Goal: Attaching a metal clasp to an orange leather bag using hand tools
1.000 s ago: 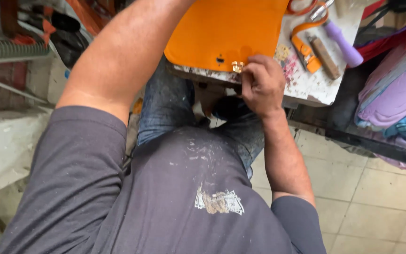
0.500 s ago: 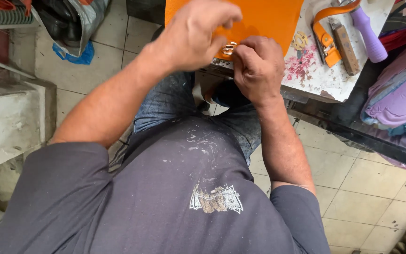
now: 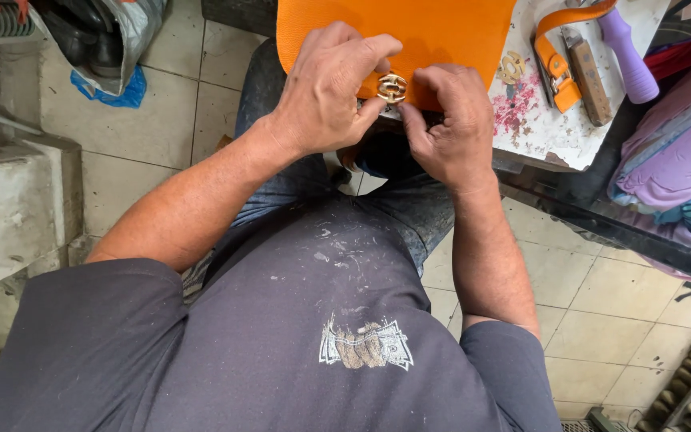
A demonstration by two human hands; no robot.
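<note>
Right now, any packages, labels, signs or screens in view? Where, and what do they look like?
No labels, signs or screens.
Plastic bag: floor, upper left, crumpled, grey-clear over a blue scrap, dark shoes inside.
Printed graphic: front of the dark shirt, small, white and tan.

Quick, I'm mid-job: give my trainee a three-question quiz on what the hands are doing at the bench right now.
1. True or false: both hands touch the gold metal buckle on the orange leather sheet.
2. Which hand lies on top of the sheet: left or right?
3. What lies right of the orange strap? A) lilac plastic handle B) blue bag C) grey step

Key: 1 true; 2 left; 3 A. The right hand pinches the buckle at the sheet's near edge.
</note>
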